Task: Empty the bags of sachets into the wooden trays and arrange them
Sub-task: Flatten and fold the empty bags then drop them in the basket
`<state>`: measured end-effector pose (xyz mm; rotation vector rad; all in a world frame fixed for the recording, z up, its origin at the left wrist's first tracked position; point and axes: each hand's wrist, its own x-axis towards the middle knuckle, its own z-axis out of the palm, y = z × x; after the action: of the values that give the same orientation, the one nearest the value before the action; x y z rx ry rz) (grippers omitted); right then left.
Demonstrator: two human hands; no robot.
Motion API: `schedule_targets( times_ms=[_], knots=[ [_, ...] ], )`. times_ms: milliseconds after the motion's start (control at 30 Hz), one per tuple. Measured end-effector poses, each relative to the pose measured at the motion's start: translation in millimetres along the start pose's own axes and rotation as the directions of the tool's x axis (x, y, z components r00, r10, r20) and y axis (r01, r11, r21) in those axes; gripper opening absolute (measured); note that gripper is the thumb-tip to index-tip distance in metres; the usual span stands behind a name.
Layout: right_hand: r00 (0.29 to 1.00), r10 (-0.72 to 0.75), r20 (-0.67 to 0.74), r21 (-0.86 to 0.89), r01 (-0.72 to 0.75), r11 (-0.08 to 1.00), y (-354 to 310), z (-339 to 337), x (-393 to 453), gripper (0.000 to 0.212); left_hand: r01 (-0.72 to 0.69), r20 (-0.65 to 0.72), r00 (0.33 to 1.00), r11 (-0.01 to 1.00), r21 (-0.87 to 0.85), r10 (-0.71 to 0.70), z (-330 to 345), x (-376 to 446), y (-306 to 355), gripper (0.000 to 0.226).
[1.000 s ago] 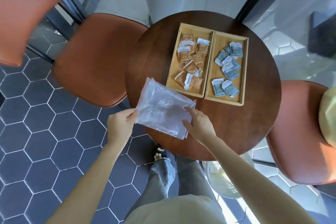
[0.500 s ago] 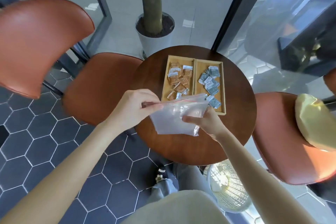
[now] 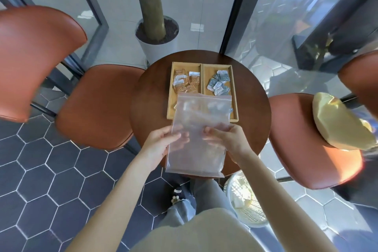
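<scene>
An empty clear zip bag (image 3: pixel 199 135) with a red seal strip is held flat in the air over the near half of the round table. My left hand (image 3: pixel 161 142) grips its left edge and my right hand (image 3: pixel 227 139) its right edge. Behind it lie two wooden trays side by side. The left tray (image 3: pixel 171 92) holds several orange sachets (image 3: pixel 185 81). The right tray (image 3: pixel 234 90) holds several grey-blue sachets (image 3: pixel 218 85). The bag's top covers the trays' near ends.
The dark round table (image 3: pixel 151 96) has orange chairs to its left (image 3: pixel 96 104) and right (image 3: pixel 302 143); a yellow bag (image 3: pixel 339 120) lies on the right one. A white planter (image 3: pixel 157 45) stands behind, a white mesh basket (image 3: pixel 245 202) on the floor by my legs.
The bag went from lying on the table to being lifted, turned upright and spread flat between both hands. My view rose and pulled back from the table.
</scene>
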<state>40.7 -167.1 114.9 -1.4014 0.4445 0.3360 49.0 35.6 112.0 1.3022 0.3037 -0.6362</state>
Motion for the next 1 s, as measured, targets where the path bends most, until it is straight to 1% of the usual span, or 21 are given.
schedule_targets(
  times_ms=[100,133,200,233,267,333,400,467,500,567,633,700,733,767,800,833,867,900,933,967,1000],
  knots=[
    [0.996,0.056,-0.07,0.041,-0.053,0.998,9,-7,3,0.022,-0.032,-0.064,0.997,0.996,0.078,0.037,9,0,-3,0.038],
    [0.992,0.065,-0.106,0.044,-0.06,0.997,11,-9,4,0.028,-0.033,-0.081,0.996,0.996,0.079,0.04,10,2,-4,0.045],
    [0.982,0.027,-0.187,-0.035,-0.034,0.999,15,-14,4,0.041,-0.024,-0.114,0.993,0.995,0.102,0.035,12,4,-5,0.062],
    [0.98,-0.007,-0.2,-0.083,-0.01,0.997,17,-15,3,0.046,-0.036,-0.121,0.991,0.982,0.183,0.059,12,5,-5,0.064],
    [0.982,-0.038,-0.184,-0.119,0.016,0.993,18,-16,2,0.044,-0.059,-0.115,0.989,0.951,0.305,0.098,12,5,-5,0.062],
    [0.988,-0.058,-0.146,-0.149,0.036,0.988,20,-19,0,0.036,-0.097,-0.09,0.982,0.851,0.516,0.166,14,4,-3,0.05],
    [0.994,-0.052,-0.099,-0.235,0.028,0.972,18,-22,1,0.045,-0.108,-0.065,0.979,0.754,0.648,0.195,16,3,-1,0.047],
    [0.996,-0.07,-0.049,-0.428,0.042,0.903,18,-24,4,0.057,-0.106,-0.044,0.975,0.626,0.772,0.218,17,3,1,0.051],
    [0.994,-0.102,-0.039,-0.54,0.065,0.839,19,-25,5,0.058,-0.113,-0.032,0.969,0.556,0.823,0.244,16,3,2,0.051],
    [0.981,-0.192,-0.043,-0.69,0.109,0.715,21,-25,7,0.043,-0.127,-0.012,0.953,0.435,0.891,0.301,13,5,1,0.045],
    [0.966,-0.245,-0.078,-0.738,0.109,0.665,23,-23,10,0.024,-0.137,-0.014,0.931,0.384,0.913,0.366,9,7,-2,0.032],
    [0.962,-0.261,-0.085,-0.778,0.099,0.62,24,-24,13,0.017,-0.141,-0.043,0.909,0.404,0.904,0.414,6,10,-4,0.019],
    [0.963,-0.258,-0.084,-0.776,0.1,0.623,23,-24,14,0.017,-0.137,-0.054,0.909,0.421,0.897,0.413,5,12,-4,0.016],
    [0.968,-0.235,-0.09,-0.739,0.094,0.668,21,-25,14,0.019,-0.129,-0.064,0.918,0.449,0.884,0.391,3,14,-3,0.016],
    [0.976,-0.193,-0.1,-0.661,0.08,0.746,19,-26,14,0.022,-0.114,-0.08,0.935,0.506,0.855,0.345,1,16,-1,0.017],
    [0.984,-0.144,-0.103,-0.551,0.064,0.832,16,-26,12,0.024,-0.093,-0.099,0.956,0.602,0.793,0.278,-1,17,1,0.02],
    [0.991,-0.099,-0.09,-0.431,0.051,0.901,12,-25,10,0.021,-0.061,-0.106,0.978,0.727,0.684,0.182,-3,18,4,0.021],
    [0.995,-0.073,-0.069,-0.342,0.045,0.939,10,-22,8,0.017,-0.023,-0.087,0.993,0.846,0.533,0.082,-5,19,5,0.021],
    [0.996,-0.063,-0.059,-0.286,0.043,0.957,9,-20,6,0.012,0.008,-0.046,0.999,0.928,0.372,0.009,-7,19,6,0.02],
    [0.997,-0.053,-0.063,-0.234,0.037,0.972,10,-19,6,0.009,0.026,0.0,1.0,0.967,0.255,-0.027,-9,19,5,0.024],
    [0.996,-0.043,-0.076,-0.179,0.029,0.983,10,-18,6,0.007,0.035,0.049,0.998,0.979,0.201,-0.046,-10,18,3,0.034]
  ],
)
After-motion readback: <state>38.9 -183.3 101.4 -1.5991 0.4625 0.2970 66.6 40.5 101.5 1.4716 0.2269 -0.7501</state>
